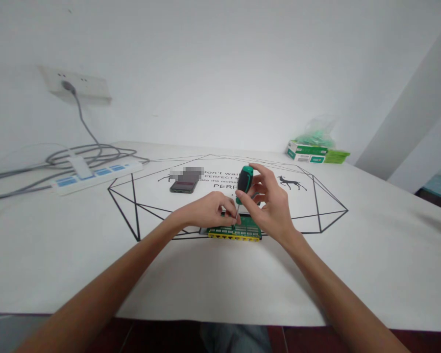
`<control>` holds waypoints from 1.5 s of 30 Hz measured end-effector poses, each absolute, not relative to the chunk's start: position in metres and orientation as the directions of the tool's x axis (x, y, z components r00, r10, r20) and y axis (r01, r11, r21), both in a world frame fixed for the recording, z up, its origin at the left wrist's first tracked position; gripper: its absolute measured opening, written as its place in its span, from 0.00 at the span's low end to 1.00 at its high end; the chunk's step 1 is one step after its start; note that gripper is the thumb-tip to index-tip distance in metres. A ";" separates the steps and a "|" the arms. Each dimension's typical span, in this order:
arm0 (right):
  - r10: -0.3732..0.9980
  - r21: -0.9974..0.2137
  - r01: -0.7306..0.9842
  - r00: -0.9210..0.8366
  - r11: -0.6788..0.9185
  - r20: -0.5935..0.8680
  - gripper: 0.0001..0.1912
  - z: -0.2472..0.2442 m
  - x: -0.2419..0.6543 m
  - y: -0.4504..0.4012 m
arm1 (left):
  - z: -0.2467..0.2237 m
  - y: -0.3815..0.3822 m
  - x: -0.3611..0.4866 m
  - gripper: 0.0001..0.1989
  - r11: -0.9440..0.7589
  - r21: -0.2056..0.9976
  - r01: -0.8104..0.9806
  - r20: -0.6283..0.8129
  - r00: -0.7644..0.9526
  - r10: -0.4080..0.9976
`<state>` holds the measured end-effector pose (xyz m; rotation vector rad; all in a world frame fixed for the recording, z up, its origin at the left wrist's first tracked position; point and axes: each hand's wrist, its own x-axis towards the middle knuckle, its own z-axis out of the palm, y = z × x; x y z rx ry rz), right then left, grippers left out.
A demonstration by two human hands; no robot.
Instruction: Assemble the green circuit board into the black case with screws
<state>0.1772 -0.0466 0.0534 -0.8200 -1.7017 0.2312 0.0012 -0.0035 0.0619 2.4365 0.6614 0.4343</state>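
My left arm (113, 289) and my right arm (334, 294) are closest, and both reach over the white table (220, 284); my right hand (274, 203) is curled around the green and black handle of a screwdriver (245, 179), thumb on one side and fingers on the other; it stands nearly upright, its top leaning a little to my right, and its thin metal rod points down at the green circuit board (250, 226); the board lies longways from left to right, its yellow edge (235, 237) facing me; my left hand (215, 208) is nearer the rod's low end, its fingers bent close together over the board; I can't tell if they pinch anything, or if the tip touches, because they hide that spot and get in the way; past my left hand is a phone (184, 182); far left is a power strip (99, 171); far right are small boxes (307, 151).
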 end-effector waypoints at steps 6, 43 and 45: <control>0.616 -0.544 0.385 -0.089 0.746 0.782 0.26 0.053 0.177 -0.048 | 0.063 -0.004 0.000 0.08 -0.700 0.626 0.343 0.138 0.835 0.532; 0.825 -0.745 0.362 -0.163 0.560 0.541 0.11 0.048 0.178 -0.044 | 0.057 0.006 -0.012 0.32 -0.726 0.424 0.542 0.070 0.779 0.623; 0.818 -0.748 0.334 -0.170 0.573 0.550 0.10 0.049 0.179 -0.045 | 0.055 0.006 -0.011 0.34 -0.756 0.378 0.535 0.089 0.791 0.605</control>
